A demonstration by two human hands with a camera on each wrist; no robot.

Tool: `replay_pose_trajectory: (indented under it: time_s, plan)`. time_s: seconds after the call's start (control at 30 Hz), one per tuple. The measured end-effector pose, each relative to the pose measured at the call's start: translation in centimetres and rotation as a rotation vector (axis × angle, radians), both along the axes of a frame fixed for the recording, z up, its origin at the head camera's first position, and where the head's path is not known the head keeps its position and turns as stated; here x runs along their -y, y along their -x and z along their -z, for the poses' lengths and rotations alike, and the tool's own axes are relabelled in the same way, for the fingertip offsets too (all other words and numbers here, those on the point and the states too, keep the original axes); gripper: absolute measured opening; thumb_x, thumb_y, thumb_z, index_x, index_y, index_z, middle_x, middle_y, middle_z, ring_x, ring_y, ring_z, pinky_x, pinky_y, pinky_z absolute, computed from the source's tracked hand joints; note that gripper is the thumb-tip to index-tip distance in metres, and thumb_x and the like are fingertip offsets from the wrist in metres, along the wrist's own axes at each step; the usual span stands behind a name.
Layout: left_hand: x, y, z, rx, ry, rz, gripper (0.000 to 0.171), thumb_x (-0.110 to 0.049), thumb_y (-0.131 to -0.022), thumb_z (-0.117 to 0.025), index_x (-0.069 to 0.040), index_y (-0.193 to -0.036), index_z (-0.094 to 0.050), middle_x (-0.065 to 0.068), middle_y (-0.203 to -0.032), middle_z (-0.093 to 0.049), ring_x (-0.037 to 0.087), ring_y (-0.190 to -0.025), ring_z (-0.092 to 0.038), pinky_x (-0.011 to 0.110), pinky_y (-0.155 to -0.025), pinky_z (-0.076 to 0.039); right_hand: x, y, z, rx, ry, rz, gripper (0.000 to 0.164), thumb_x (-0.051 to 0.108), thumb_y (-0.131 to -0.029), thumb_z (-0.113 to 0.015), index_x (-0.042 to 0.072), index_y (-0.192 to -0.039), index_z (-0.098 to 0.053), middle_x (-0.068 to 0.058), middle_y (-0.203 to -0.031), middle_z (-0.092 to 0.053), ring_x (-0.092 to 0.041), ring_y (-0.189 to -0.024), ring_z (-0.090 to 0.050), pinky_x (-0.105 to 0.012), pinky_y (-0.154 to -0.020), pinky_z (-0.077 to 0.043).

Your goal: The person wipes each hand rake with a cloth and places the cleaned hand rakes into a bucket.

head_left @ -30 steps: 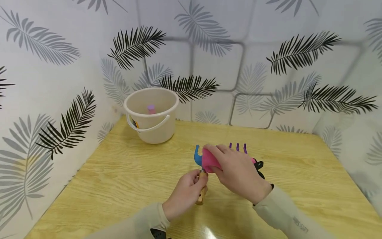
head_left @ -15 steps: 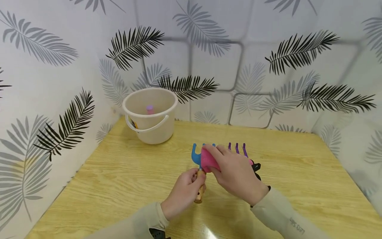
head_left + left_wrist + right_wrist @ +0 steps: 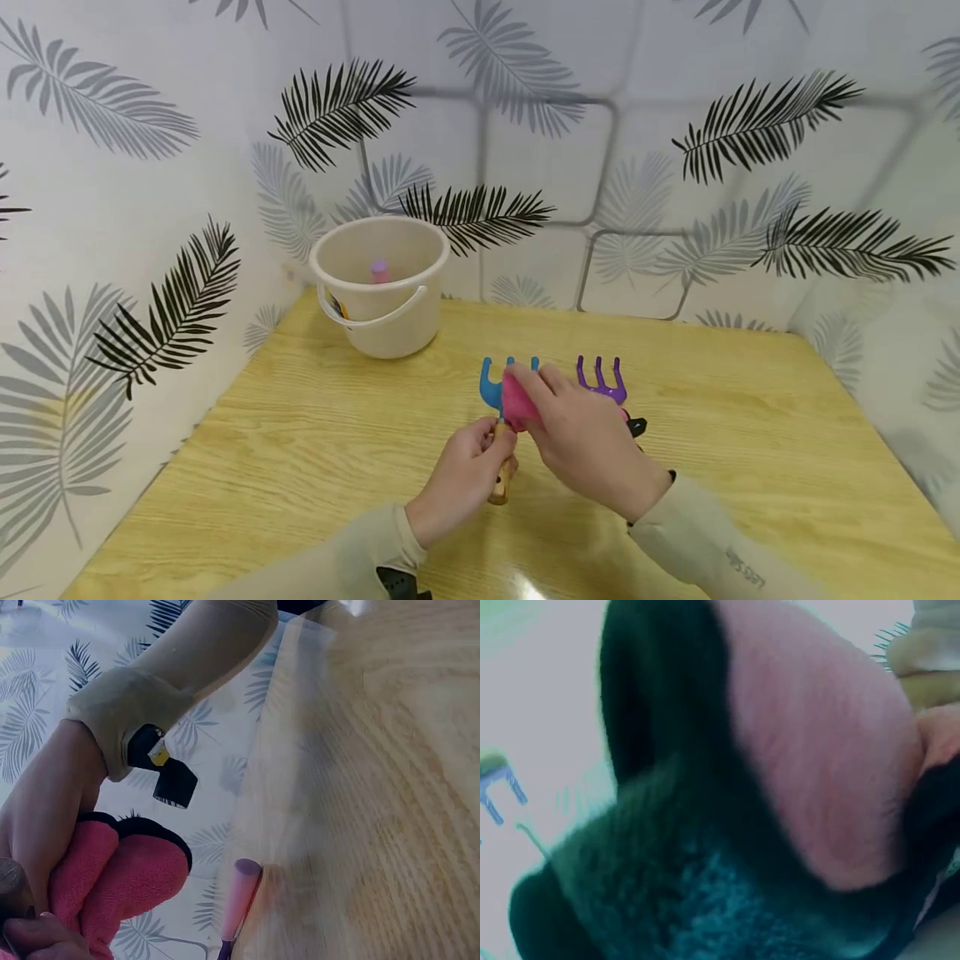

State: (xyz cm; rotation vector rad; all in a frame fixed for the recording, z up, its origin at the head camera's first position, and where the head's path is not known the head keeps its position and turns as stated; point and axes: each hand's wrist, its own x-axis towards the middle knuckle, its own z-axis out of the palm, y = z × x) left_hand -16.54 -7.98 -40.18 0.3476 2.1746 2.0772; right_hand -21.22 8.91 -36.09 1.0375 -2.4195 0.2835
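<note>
My left hand grips the wooden handle of a small blue hand rake, its tines pointing away from me. In my right hand is a bunched pink cloth with black edging, pressed around the rake's neck and partly covering its head. The cloth's loose folds hang down in the left wrist view and fill much of the right wrist view. Beyond the right hand lies a purple hand rake, whose pink handle appears in the left wrist view.
A cream bucket with its carrying handle lowered stands at the table's back left. Inside it, a pink and lilac handle end shows. The wood-grain table backs onto walls with a leaf pattern.
The blue rake's other tines have come into sight beside the cloth. My right hand has shifted slightly left and toward me, uncovering more of the purple rake. Both hands keep their holds.
</note>
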Motion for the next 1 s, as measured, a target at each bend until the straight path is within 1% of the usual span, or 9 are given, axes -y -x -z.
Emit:
replay_pose_trajectory:
  time_s: [0.07,0.13,0.23,0.43,0.57,0.7,0.8,0.93,1.0]
  plan:
    - [0.1,0.1,0.0,0.008,0.0,0.004,0.023,-0.02,-0.102,-0.043,-0.001,-0.091,-0.051,0.004,-0.068,-0.054,0.01,-0.052,-0.041,0.018,-0.042,-0.035,0.2,-0.1,0.1,0.001,-0.003,0.002,0.054,0.019,-0.085,-0.069,0.012,-0.134,-0.047,-0.011,-0.101,-0.06,-0.017,-0.06,-0.055,-0.024,-0.034,-0.041]
    - [0.1,0.1,-0.1,0.011,0.005,0.001,0.023,-0.019,-0.102,-0.044,-0.001,-0.091,-0.052,0.003,-0.068,-0.054,0.01,-0.054,-0.043,0.018,-0.042,-0.035,0.1,0.3,0.1,0.013,0.002,0.037,0.053,0.021,-0.086,-0.068,0.012,-0.134,-0.046,-0.008,-0.097,-0.059,-0.015,-0.057,-0.051,-0.025,-0.035,-0.041]
    - [0.2,0.0,-0.1,0.018,0.002,0.0,0.023,-0.019,-0.101,-0.045,0.0,-0.093,-0.053,0.003,-0.068,-0.054,0.009,-0.053,-0.042,0.018,-0.041,-0.033,-0.5,1.2,0.3,0.049,0.031,0.097,0.053,0.025,-0.088,-0.067,0.012,-0.134,-0.045,-0.007,-0.095,-0.058,-0.016,-0.058,-0.051,-0.029,-0.039,-0.045]
    - [0.2,-0.4,0.2,0.063,-0.079,0.102,0.021,-0.016,-0.102,-0.044,0.003,-0.098,-0.052,-0.001,-0.062,-0.044,0.006,-0.043,-0.032,0.015,-0.037,-0.028,-1.5,3.4,0.3,0.079,0.055,0.198,0.053,0.027,-0.089,-0.066,0.013,-0.135,-0.043,-0.01,-0.096,-0.058,-0.021,-0.063,-0.054,-0.039,-0.046,-0.053]
    - [0.2,-0.5,0.4,0.043,-0.047,0.119,0.019,-0.015,-0.101,-0.045,0.001,-0.097,-0.052,-0.003,-0.061,-0.042,0.005,-0.043,-0.032,0.015,-0.036,-0.028,-1.7,3.6,0.1,0.112,0.035,0.156,0.052,0.028,-0.089,-0.066,0.016,-0.135,-0.045,-0.007,-0.097,-0.059,-0.019,-0.065,-0.055,-0.039,-0.049,-0.054]
    - [0.4,-0.2,0.5,0.025,-0.004,0.095,0.018,-0.015,-0.1,-0.045,0.0,-0.092,-0.052,-0.004,-0.059,-0.041,0.006,-0.042,-0.032,0.016,-0.036,-0.027,-1.1,2.6,-0.4,0.129,-0.017,0.085,0.051,0.024,-0.087,-0.068,0.019,-0.134,-0.048,-0.003,-0.099,-0.061,-0.018,-0.063,-0.054,-0.034,-0.047,-0.05]
    - [0.4,-0.2,-0.1,0.016,0.036,0.071,0.017,-0.012,-0.1,-0.045,0.0,-0.089,-0.051,-0.003,-0.059,-0.043,0.006,-0.042,-0.035,0.016,-0.037,-0.028,-0.5,1.8,-0.8,0.125,-0.054,0.05,0.051,0.022,-0.084,-0.07,0.022,-0.131,-0.05,0.0,-0.098,-0.062,-0.017,-0.063,-0.054,-0.031,-0.048,-0.047]
    - [0.5,-0.2,0.1,-0.004,0.087,0.057,0.018,-0.015,-0.099,-0.047,-0.001,-0.09,-0.053,-0.001,-0.061,-0.047,0.007,-0.044,-0.04,0.016,-0.038,-0.033,-0.2,2.0,-0.9,0.135,-0.064,0.073,0.055,0.024,-0.083,-0.072,0.021,-0.133,-0.048,-0.002,-0.1,-0.064,-0.018,-0.065,-0.056,-0.032,-0.05,-0.049]
    - [0.4,-0.1,0.7,-0.011,0.088,0.073,0.019,-0.019,-0.099,-0.048,-0.002,-0.09,-0.054,-0.002,-0.061,-0.046,0.008,-0.044,-0.04,0.016,-0.039,-0.034,-0.4,2.6,-0.9,0.152,-0.034,0.102,0.057,0.027,-0.082,-0.073,0.016,-0.132,-0.046,-0.005,-0.099,-0.064,-0.019,-0.064,-0.057,-0.035,-0.05,-0.052]
